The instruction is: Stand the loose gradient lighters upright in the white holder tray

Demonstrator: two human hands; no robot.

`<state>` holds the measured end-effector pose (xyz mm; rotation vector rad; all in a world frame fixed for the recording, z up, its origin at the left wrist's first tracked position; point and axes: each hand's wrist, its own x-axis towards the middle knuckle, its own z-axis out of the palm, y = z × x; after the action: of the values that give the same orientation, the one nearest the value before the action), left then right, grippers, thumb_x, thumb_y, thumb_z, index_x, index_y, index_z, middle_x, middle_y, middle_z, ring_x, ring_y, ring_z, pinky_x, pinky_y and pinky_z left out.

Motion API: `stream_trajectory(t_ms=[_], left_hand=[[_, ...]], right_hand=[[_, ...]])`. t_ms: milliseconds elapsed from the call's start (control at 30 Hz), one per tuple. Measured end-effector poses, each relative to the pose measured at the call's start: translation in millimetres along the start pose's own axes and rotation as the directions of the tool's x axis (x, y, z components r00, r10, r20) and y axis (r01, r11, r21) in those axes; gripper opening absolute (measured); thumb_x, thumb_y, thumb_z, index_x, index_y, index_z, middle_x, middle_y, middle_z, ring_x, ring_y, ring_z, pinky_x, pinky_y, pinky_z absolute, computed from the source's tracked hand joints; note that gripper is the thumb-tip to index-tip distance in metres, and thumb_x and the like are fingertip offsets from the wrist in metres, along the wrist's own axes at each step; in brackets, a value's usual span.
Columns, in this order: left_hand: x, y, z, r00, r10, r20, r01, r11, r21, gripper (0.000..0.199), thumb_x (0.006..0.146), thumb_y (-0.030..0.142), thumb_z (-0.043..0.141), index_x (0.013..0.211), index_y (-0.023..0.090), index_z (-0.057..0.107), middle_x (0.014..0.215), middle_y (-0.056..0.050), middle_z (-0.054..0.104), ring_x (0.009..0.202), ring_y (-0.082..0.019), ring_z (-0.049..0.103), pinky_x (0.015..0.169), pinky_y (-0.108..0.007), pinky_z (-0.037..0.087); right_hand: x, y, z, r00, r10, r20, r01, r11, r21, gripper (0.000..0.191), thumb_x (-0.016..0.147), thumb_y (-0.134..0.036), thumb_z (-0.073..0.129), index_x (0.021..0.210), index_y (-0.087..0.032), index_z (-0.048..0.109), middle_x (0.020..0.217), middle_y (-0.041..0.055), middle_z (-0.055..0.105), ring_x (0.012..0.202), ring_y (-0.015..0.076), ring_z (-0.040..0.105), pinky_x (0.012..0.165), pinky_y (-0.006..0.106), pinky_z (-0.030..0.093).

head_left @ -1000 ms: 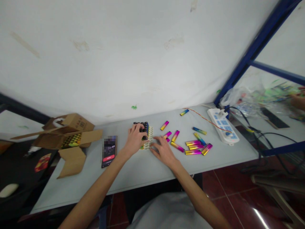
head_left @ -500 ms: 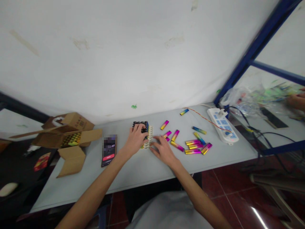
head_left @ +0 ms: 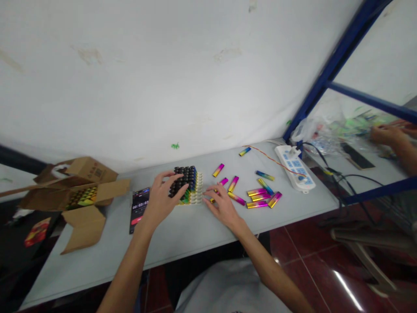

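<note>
Near the middle of the table stands a tight block of small pieces (head_left: 187,176), black on top, with blue, green and yellow sides and white ends in rows at its right. My left hand (head_left: 164,191) is at the block's left side, thumb and forefinger apart over its black tops. My right hand (head_left: 224,206) rests just right of the white ends, fingers bent and spread, beside a pink-and-yellow tube (head_left: 223,181). Some gold shows between its fingers; whether they touch it I cannot tell. More shiny tubes (head_left: 259,197), pink-yellow or blue-yellow, lie scattered to the right.
A phone (head_left: 139,206) showing a timer lies left of the block. Beyond it is an opened cardboard box (head_left: 112,190) with yellow-and-black pieces inside. A white power strip (head_left: 295,167) lies at the right, by a blue frame (head_left: 321,87). Another person's hand (head_left: 387,134) is beyond that.
My left hand has drawn back leftward off the block, uncovering its black tops, and its fingers have parted. My right hand stays near the block's right side. The view has shifted slightly.
</note>
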<state>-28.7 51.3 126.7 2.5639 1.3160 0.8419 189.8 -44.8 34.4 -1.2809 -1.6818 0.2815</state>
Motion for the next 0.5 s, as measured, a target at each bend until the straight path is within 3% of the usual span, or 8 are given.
stream_trajectory(t_ms=[100,200,267,367,500], left_hand=[[-21,-12,-1.3,0.995,-0.093,0.027,0.094,0.995,-0.021,0.068,0.086,0.057,0.073,0.143,0.025,0.056,0.147,-0.015,0.048,0.138,-0.034,0.049,0.115,-0.053,0.044],[-44,-24,10.2,0.988,-0.14,0.063,0.145,0.986,-0.077,0.101,0.072,0.059,0.084,0.157,0.028,0.039,0.158,-0.016,0.041,0.149,-0.038,0.038,0.121,-0.058,0.037],[-58,-31,22.8,0.982,-0.182,0.053,0.187,0.972,-0.141,0.115,0.066,0.058,0.089,0.161,0.028,0.031,0.159,-0.017,0.039,0.149,-0.038,0.04,0.12,-0.058,0.039],[-73,-35,42.1,0.964,-0.266,0.03,0.265,0.936,-0.231,0.124,0.064,0.056,0.09,0.164,0.026,0.024,0.159,-0.019,0.038,0.144,-0.038,0.047,0.117,-0.057,0.044],[-81,-33,57.1,0.957,-0.29,0.006,0.281,0.922,-0.266,0.117,0.071,0.052,0.087,0.165,0.029,0.021,0.16,-0.017,0.041,0.147,-0.038,0.045,0.117,-0.058,0.044]], right_hand=[[-10,-3,-25,0.992,0.105,-0.075,-0.104,0.994,0.025,0.022,0.104,-0.036,0.058,0.113,-0.022,0.073,0.099,0.008,0.074,0.092,0.0223,0.069,0.091,0.038,0.057],[-23,3,-57,0.964,0.235,-0.126,-0.238,0.971,-0.012,0.029,0.105,-0.043,0.055,0.106,-0.023,0.076,0.085,0.0042,0.076,0.07,0.019,0.068,0.071,0.031,0.055],[-30,13,-81,0.939,0.306,-0.154,-0.319,0.945,-0.068,0.036,0.105,-0.048,0.052,0.1,-0.023,0.077,0.083,0.0038,0.077,0.066,0.0186,0.069,0.065,0.029,0.052],[-33,35,-121,0.9,0.36,-0.246,-0.403,0.902,-0.156,0.046,0.104,-0.057,0.048,0.097,-0.022,0.078,0.087,0.006,0.079,0.07,0.0204,0.072,0.066,0.029,0.052],[-23,72,-165,0.853,0.389,-0.349,-0.5,0.802,-0.328,0.064,0.103,-0.069,0.038,0.097,-0.02,0.079,0.075,0.0067,0.074,0.062,0.0217,0.066,0.063,0.032,0.048]])
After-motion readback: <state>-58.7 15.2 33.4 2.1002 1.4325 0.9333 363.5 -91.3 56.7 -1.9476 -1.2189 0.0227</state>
